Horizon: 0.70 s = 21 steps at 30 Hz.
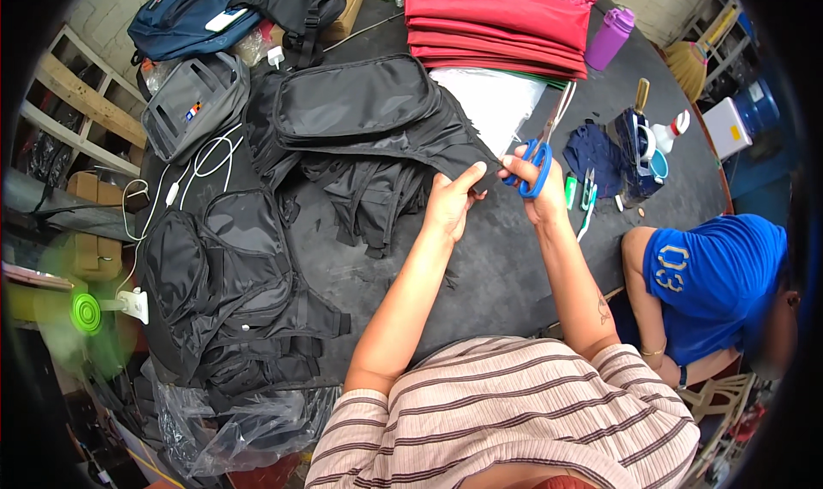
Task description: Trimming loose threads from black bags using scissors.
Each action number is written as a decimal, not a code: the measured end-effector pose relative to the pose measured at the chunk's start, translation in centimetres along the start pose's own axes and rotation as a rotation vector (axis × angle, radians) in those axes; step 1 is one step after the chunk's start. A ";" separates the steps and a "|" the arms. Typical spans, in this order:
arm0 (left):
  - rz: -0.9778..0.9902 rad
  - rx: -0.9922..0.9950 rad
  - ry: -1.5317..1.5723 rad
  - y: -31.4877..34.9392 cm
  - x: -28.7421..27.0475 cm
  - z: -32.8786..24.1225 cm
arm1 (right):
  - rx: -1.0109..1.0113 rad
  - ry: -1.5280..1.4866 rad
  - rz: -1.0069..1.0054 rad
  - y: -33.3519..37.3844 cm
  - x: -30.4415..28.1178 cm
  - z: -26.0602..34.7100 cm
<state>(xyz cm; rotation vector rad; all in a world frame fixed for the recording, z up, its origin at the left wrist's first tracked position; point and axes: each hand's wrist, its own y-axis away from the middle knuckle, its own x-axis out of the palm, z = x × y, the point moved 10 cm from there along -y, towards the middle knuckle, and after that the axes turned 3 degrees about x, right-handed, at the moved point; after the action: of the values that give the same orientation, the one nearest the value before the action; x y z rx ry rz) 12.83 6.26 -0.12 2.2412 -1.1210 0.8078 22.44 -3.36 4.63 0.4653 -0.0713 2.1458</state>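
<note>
Black backpack [351,99]: on the dark table [351,283], narrow end raised between the hands.
Left hand [453,204]: thumb and fingers clamped on that end.
Right hand [540,199]: fingers closed around blue-handled scissors [546,159], blades pointing away.
Red stack [497,22]: beyond the backpack; purple bottle [609,42] at its right.

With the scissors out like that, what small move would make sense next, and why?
Perhaps turn the blue-handled scissors so the blades face the black backpack's pinched corner: the left hand holds that corner, while the blades in the right hand point away from it. Whether a loose thread is there is too small to tell.
</note>
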 end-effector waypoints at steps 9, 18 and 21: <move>-0.147 0.222 -0.117 0.0 0.0 -0.7 | 0.304 0.268 0.265 7.0 -1.2 -6.7; -0.213 0.290 -0.217 0.4 -1.0 -0.9 | 0.336 0.394 0.284 8.5 -0.4 -6.0; -0.249 0.257 -0.223 0.6 -0.8 -1.0 | 0.317 0.421 0.239 8.2 -0.4 -5.9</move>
<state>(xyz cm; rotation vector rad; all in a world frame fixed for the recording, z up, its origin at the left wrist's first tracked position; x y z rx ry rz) 11.65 7.06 0.12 2.6738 -0.8451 0.6404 14.28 -7.15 0.00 0.1794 0.4769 2.4591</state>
